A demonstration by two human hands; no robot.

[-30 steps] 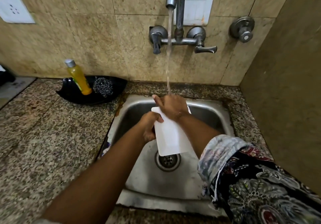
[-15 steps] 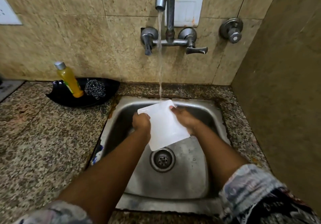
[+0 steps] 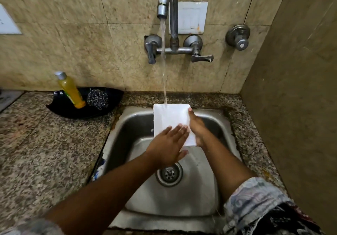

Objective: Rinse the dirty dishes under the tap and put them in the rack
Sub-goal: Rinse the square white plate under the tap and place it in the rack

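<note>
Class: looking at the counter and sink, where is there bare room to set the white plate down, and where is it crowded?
Free: the counter left of the sink, in front of the black dish. A narrow strip runs between sink and right wall. Crowded: the black dish holds the soap bottle and scrubber; both hands and the plate fill the upper sink.

Beige marbled wall tiles [image 3: 76,39] carry a white switch plate [image 3: 191,17], above a speckled granite worktop [image 3: 45,143], with a plain tan side wall [image 3: 295,89].
</note>
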